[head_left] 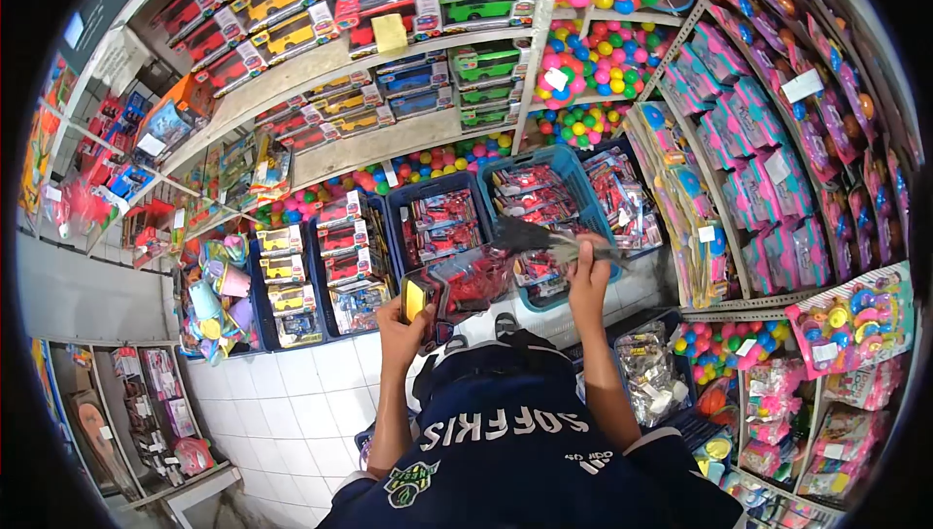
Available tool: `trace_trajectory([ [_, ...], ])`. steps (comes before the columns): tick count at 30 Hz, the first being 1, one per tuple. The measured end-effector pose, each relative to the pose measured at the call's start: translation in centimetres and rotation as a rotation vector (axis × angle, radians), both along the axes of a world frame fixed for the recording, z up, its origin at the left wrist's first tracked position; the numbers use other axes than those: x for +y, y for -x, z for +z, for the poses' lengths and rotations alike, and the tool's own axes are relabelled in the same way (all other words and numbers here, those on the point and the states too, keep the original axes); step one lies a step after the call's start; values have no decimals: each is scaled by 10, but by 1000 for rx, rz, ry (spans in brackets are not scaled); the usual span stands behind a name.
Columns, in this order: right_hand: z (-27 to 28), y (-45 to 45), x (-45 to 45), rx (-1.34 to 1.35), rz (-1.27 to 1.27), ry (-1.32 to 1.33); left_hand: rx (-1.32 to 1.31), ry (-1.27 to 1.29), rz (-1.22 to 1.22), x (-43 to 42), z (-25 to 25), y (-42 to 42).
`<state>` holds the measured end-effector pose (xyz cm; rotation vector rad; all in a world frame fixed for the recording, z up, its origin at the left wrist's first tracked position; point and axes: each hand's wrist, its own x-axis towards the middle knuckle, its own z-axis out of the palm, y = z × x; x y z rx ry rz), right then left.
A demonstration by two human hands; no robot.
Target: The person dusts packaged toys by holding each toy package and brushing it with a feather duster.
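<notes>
Closest in, at the bottom of the frame:
- a dark blue shirt [505,461] with white lettering, and shoes [505,325] just above it on the white tiled floor [292,383]
- left hand [403,333], just left of centre: closed on the edge of a clear package [473,286] with red contents and a yellow patch; the package lies at mid-frame, its right side near the teal basket
- right hand [586,281], right of centre: fingers wrapped round one end of a dark feathery bundle [533,236], which points left over the teal basket [544,306]; what exactly the bundle is, I cannot tell
- past the hands, a row of baskets: the teal one with packaged red toys, a dark blue basket [391,223] of similar packs to its left, and boxed toy cars [342,238] further left
- lower right, a crate of clear bagged items [649,374]
- behind the baskets, a band of coloured balls [442,165]
- farther, across the top, shelves [292,63] of boxed red, yellow, blue and green cars, with more balls [593,53] upper right
</notes>
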<state>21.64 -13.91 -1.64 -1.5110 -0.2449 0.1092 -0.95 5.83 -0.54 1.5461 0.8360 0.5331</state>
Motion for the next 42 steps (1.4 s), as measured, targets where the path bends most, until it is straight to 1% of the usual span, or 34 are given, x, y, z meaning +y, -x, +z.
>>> trace_trajectory([
  [1, 0, 7, 2, -5, 10, 0, -5, 0, 10, 4, -1, 3],
  [3, 1, 24, 4, -18, 207, -23, -2, -67, -20, 10, -5, 11],
  [5, 19, 52, 19, 11, 256, -51, -8, -72, -21, 14, -1, 17],
  [7, 29, 73, 34, 209, 242, -232, -28, 18, -10, 20, -3, 23],
  [9, 5, 77, 36, 217, 231, -212, -37, 60, -20, 24, 1, 33],
  [11, -20, 76, 37, 229, 55, -127, -127, 24, 51, 25, 0, 39],
  [13, -18, 85, 35, 231, 81, -101, -131, 4, 69, 29, -8, 49],
  [15, -13, 100, 33, 245, 272, -121, -119, 11, 65, 32, -9, 60],
  [16, 4, 110, 38, 236, 288, -104, -120, 14, 60, 34, -13, 65],
  [17, 7, 118, 41, 234, 281, -104, -103, -22, 65, 36, -17, 69],
  [19, 9, 129, 46, 444, 328, -246, -89, -61, 62, 43, -20, 77],
  [20, 10, 129, 46, 486, 335, -279, -59, 7, 51, 46, -19, 82],
  [21, 2, 128, 49, 526, 222, -345, -30, 73, 43, 50, -18, 86],
  [22, -5, 126, 54, 564, 110, -413, -34, 66, 42, 53, -18, 88],
  [23, -10, 126, 49, 576, 132, -472, -46, 43, 54, 54, -19, 91],
  [26, -3, 138, 54, 629, 151, -491, -81, 21, 79, 56, -16, 100],
  [27, -4, 141, 54, 734, 220, -496, -74, 20, 54, 58, -15, 103],
  [28, -6, 147, 55, 733, 220, -500, -70, 19, 31, 59, -15, 104],
  [30, -6, 156, 59, 720, 329, -380, -96, 3, 56, 59, -18, 108],
  [32, -20, 156, 61, 698, 315, -347, -69, 5, 60, 60, -28, 116],
  [34, -30, 152, 64, 595, 131, -256, -92, 12, 94, 57, -29, 120],
  [35, -35, 149, 63, 632, 77, -271, -113, 18, 126, 57, -30, 121],
  [36, -31, 152, 63, 632, 77, -270, -113, 19, 127, 58, -30, 123],
  [38, -24, 158, 62, 695, 239, -291, -118, 34, 131, 57, -33, 125],
  [39, -21, 162, 61, 694, 236, -288, -118, 37, 129, 57, -35, 126],
  [41, -17, 167, 60, 759, 358, -277, -84, 20, 153, 56, -41, 126],
  [42, -16, 168, 61, 737, 338, -261, -89, 22, 150, 57, -40, 127],
])
